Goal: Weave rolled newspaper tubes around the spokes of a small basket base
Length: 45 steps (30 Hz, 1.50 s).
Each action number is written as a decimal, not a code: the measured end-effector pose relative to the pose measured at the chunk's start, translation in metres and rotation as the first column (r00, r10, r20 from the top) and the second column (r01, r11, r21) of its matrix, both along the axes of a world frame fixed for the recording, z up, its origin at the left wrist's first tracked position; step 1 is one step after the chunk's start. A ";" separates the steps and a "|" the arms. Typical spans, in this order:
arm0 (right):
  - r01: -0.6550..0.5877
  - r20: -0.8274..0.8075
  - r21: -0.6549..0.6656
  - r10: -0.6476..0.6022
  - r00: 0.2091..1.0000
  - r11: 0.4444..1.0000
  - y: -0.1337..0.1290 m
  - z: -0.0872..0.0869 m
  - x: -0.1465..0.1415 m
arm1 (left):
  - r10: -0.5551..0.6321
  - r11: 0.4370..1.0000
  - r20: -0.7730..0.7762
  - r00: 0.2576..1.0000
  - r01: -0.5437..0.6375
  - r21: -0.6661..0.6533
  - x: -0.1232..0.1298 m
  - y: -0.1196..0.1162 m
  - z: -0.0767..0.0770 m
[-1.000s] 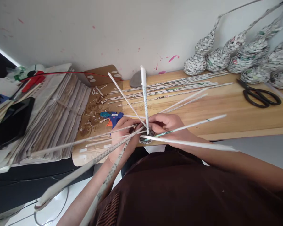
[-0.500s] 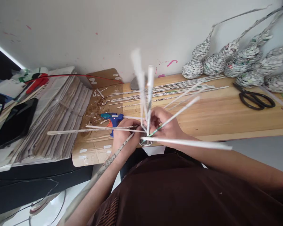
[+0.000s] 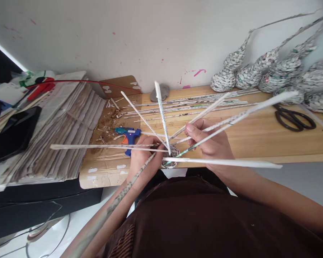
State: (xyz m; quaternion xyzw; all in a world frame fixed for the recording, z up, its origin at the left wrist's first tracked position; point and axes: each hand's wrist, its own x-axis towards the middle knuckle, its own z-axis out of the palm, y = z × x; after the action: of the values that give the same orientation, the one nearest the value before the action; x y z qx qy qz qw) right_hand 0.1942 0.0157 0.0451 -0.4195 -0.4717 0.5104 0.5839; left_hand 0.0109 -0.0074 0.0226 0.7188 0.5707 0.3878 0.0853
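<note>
A small round weave of rolled newspaper (image 3: 173, 164) stands near the table's front edge, with several long paper tubes fanning out of it. My left hand (image 3: 144, 157) is closed around its left side; the fingertips are partly hidden behind the tubes. To the right, my right hand (image 3: 212, 140) pinches a paper tube (image 3: 238, 116) between thumb and fingers, and this tube slants up to the right. A white paper tube (image 3: 231, 162) passes in front of my right wrist. Another upright paper tube (image 3: 162, 111) rises from the weave, and a printed one (image 3: 121, 196) lies across my left forearm.
A blue glue gun (image 3: 131, 136) lies on cardboard (image 3: 103, 170) beside my left hand. Loose paper tubes (image 3: 177, 104), a grey stone (image 3: 159, 93) and black scissors (image 3: 294, 120) lie behind. Gourd-shaped weaves (image 3: 223, 79) lean by the wall; stacked newspapers (image 3: 78, 132) and a phone (image 3: 14, 134) are left.
My right hand has moved right, away from the weave, drawing a paper tube down to the right. The upright tubes have spread apart. My left hand keeps its hold.
</note>
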 end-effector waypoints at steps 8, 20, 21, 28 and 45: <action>-0.096 -0.127 -0.182 0.073 0.989 0.979 0.002 -0.021 0.005 | -0.031 0.999 -0.014 0.999 0.032 0.038 0.000 -0.005 -0.004; -0.212 0.124 0.032 0.206 0.971 0.977 -0.014 -0.033 0.002 | -0.108 0.992 0.026 0.994 0.106 0.063 0.002 -0.012 0.000; -0.187 0.175 0.047 0.177 0.969 0.981 -0.016 -0.037 0.002 | -0.117 0.991 0.026 0.993 0.115 0.060 0.002 -0.012 0.001; -0.195 0.195 0.028 0.186 0.963 0.980 -0.026 -0.053 0.002 | -0.101 0.990 -0.044 0.994 0.104 0.093 0.003 -0.012 0.001; -0.159 0.045 -0.115 0.165 0.985 0.981 -0.024 -0.043 -0.009 | -0.136 0.983 -0.086 0.987 0.145 0.114 0.001 -0.012 -0.002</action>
State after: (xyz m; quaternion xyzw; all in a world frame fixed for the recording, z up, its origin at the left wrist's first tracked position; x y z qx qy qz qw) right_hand 0.1849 -0.0082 0.0021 -0.4251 -0.4912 0.5700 0.5031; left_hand 0.0118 -0.0195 0.0207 0.7756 0.4972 0.3861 0.0470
